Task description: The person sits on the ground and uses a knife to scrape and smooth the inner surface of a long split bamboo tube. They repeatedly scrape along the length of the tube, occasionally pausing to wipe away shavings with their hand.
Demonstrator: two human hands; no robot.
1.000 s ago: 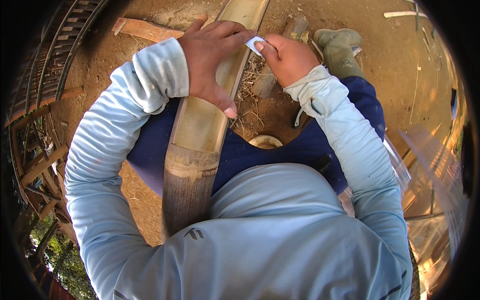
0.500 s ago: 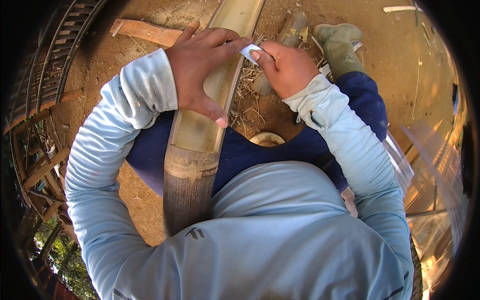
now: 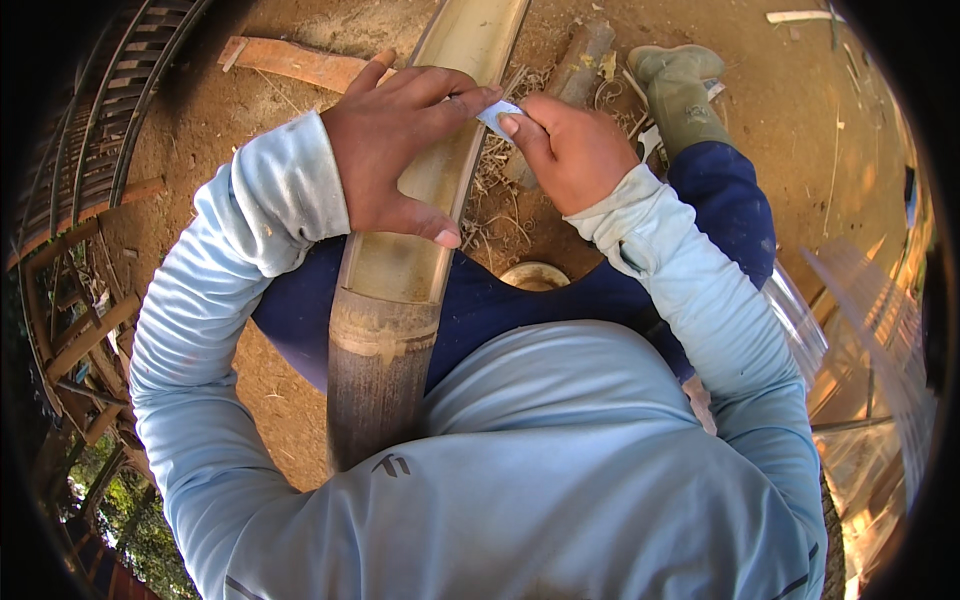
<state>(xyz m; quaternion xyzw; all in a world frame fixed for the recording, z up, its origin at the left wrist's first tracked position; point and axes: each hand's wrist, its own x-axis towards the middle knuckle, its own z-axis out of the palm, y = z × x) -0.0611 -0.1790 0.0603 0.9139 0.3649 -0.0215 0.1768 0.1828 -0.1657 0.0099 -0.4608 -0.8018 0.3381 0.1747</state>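
A thick bamboo pole (image 3: 382, 365), its far part cut open into a trough, slopes away from my body across my lap. My left hand (image 3: 395, 130) spreads over the trough, thumb stretched toward the near end of the opening. Its index fingertip meets the tip of a small flat pale-blue piece (image 3: 496, 120), which looks like a blade, at the trough's right edge. My right hand (image 3: 582, 150) is closed on that piece, thumb pressed on top. Most of the piece is hidden in the right fist.
Bamboo shavings (image 3: 495, 215) and a short log (image 3: 580, 70) lie right of the trough. A round bowl-like thing (image 3: 535, 277) sits between my legs. At the far left is a reddish board (image 3: 290, 62); slatted metalwork (image 3: 130, 90) stands beyond. My boot (image 3: 682, 95) rests at far right.
The pale-blue piece has shifted slightly left and tilted. Both hands have moved a little; the left sits slightly farther from my body. Its thumb stays over the trough.
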